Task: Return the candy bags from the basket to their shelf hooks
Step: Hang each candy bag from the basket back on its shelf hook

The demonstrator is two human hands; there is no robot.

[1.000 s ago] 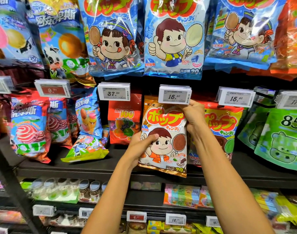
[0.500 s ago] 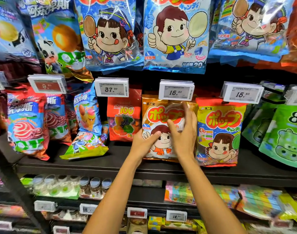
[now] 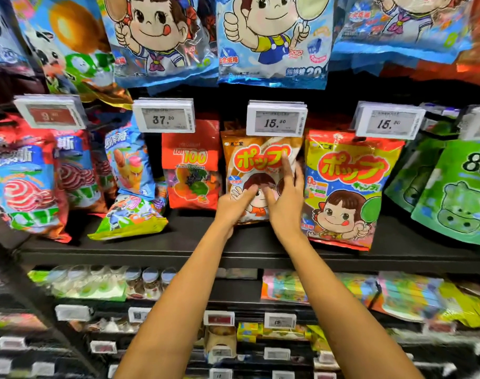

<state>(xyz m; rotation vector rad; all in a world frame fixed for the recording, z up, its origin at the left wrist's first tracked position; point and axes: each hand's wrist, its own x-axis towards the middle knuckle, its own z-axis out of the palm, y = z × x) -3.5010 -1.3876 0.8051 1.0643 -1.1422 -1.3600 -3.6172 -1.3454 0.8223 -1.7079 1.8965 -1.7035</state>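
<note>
An orange-brown candy bag [image 3: 247, 157] with red Japanese lettering and a cartoon child hangs under the middle 15.80 price tag [image 3: 276, 120]. My left hand [image 3: 234, 205] lies flat against its lower left, fingers straight. My right hand [image 3: 286, 192] presses its right side with straight, spread fingers, the index finger pointing up over the lettering. Neither hand curls round the bag. The hook behind the tag is hidden, and no basket is in view.
A yellow-red bag [image 3: 348, 192] of the same brand hangs right beside it, and an orange "100" bag [image 3: 191, 165] to the left. Big blue bags [image 3: 271, 39] hang just above. The black shelf edge [image 3: 178, 258] runs below my wrists, with more sweets underneath.
My right hand left the bag's top by the price tag and came down onto its front. Both hands now lie flat on the hanging bag. The camera has moved closer.
</note>
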